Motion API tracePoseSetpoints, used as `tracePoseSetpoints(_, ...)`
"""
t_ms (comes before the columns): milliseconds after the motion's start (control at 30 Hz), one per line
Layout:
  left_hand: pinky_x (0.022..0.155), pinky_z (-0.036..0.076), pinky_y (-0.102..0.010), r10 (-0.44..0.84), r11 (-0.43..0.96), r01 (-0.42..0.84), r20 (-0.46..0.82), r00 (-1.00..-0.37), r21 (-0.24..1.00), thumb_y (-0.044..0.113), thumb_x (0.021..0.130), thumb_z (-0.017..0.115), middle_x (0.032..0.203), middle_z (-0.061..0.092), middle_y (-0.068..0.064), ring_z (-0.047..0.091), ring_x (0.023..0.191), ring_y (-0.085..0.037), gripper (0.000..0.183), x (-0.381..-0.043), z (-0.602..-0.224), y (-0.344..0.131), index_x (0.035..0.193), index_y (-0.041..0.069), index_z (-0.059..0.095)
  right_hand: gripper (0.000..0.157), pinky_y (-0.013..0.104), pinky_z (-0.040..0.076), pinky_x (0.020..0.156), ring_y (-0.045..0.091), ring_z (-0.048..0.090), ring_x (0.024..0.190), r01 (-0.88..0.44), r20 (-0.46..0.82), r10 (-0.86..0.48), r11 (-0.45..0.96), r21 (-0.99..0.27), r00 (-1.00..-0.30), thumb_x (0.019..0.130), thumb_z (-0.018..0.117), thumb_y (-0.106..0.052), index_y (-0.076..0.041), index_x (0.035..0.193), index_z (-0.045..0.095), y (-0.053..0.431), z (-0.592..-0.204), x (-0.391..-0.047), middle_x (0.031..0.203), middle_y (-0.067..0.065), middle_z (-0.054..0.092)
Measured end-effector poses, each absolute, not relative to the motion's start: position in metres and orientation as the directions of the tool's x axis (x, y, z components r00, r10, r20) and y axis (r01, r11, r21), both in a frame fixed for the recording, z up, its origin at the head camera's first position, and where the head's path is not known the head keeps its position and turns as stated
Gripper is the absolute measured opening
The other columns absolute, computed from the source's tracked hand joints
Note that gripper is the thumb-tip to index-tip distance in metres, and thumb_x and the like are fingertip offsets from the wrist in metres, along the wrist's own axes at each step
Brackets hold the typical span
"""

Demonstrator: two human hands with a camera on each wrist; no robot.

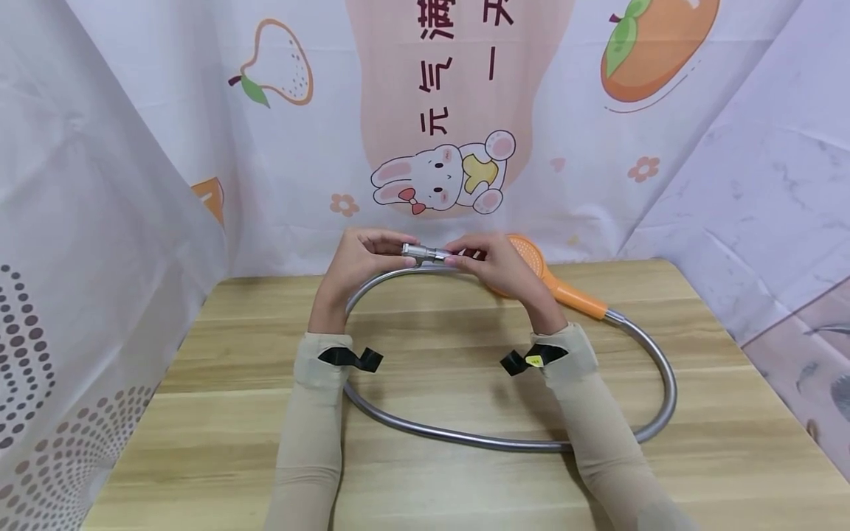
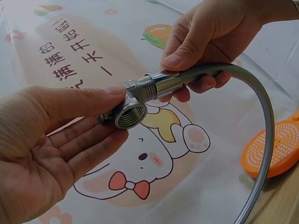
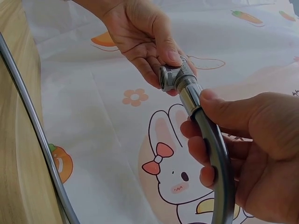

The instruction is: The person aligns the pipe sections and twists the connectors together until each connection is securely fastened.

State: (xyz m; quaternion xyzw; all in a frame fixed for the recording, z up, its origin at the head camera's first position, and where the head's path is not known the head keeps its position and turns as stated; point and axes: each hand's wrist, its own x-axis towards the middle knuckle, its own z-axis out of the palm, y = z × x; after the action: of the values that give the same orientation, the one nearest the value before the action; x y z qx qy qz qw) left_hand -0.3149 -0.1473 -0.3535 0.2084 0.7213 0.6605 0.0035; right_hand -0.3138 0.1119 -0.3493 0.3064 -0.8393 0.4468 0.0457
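My left hand (image 2: 51, 135) pinches a chrome threaded tee fitting (image 2: 131, 115) between thumb and fingers; its open side port faces the left wrist camera. My right hand (image 3: 261, 140) grips the end of a grey metal shower hose (image 3: 212, 140), thumb on the chrome hose nut (image 3: 190, 99). The nut sits in line on the tee's threaded end, with some thread showing beside it. In the head view both hands meet above the table's back edge. An orange shower head (image 1: 574, 296) lies on the table behind the right hand, joined to the hose's other end.
The hose loops across the wooden table (image 1: 425, 487), passing under both forearms. A printed cloth backdrop (image 1: 299, 169) rises right behind the table's back edge, with cloth on both sides too. Black straps (image 1: 348, 358) circle the wrists over beige sleeves.
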Motion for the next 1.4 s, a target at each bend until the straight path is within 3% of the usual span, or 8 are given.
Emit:
tracePoseSetpoints(367, 0.075, 0.062, -0.031, 0.316, 0.035, 0.319, 0.292, -0.903, 0.947, 0.0, 0.079, 0.085, 0.092, 0.08, -0.002, 0.077, 0.087, -0.017, 0.028, -0.3167, -0.352, -0.1483, 0.106, 0.001, 0.079, 0.013, 0.025, 0.047, 0.066, 0.023, 0.061, 0.078, -0.559, 0.38, -0.467, 0.338, -0.757, -0.798, 0.093, 0.076, -0.011, -0.006, 0.104, 0.073, 0.1093, -0.3467, -0.3136, 0.099, 0.009, 0.071)
tracePoseSetpoints(633, 0.075, 0.062, -0.029, 0.317, 0.017, 0.317, 0.295, -0.901, 0.948, -0.001, 0.079, 0.085, 0.093, 0.08, -0.003, 0.077, 0.087, -0.017, 0.028, -0.3159, -0.3519, -0.148, 0.106, 0.001, 0.079, 0.023, 0.024, 0.048, 0.067, 0.023, 0.06, 0.079, -0.573, 0.377, -0.491, 0.346, -0.743, -0.785, 0.086, 0.082, -0.011, -0.005, 0.107, 0.074, 0.1106, -0.3469, -0.3154, 0.1, 0.008, 0.071)
tracePoseSetpoints(1067, 0.075, 0.062, -0.029, 0.308, 0.029, 0.306, 0.283, -0.908, 0.951, 0.001, 0.08, 0.085, 0.093, 0.08, -0.004, 0.077, 0.087, -0.018, 0.028, -0.3141, -0.352, -0.1476, 0.107, 0.001, 0.078, 0.021, 0.024, 0.046, 0.065, 0.021, 0.059, 0.077, -0.577, 0.367, -0.498, 0.375, -0.726, -0.785, 0.091, 0.078, -0.013, -0.008, 0.112, 0.078, 0.1129, -0.3481, -0.3149, 0.095, 0.008, 0.072)
tracePoseSetpoints(1400, 0.074, 0.061, -0.028, 0.295, 0.025, 0.286, 0.267, -0.918, 0.958, 0.0, 0.079, 0.086, 0.092, 0.08, -0.004, 0.077, 0.087, -0.018, 0.029, -0.3127, -0.3505, -0.1469, 0.106, 0.002, 0.079, 0.027, 0.024, 0.047, 0.068, 0.021, 0.058, 0.081, -0.582, 0.379, -0.48, 0.4, -0.708, -0.791, 0.091, 0.078, -0.013, -0.008, 0.117, 0.077, 0.1127, -0.3485, -0.3128, 0.107, 0.009, 0.07)
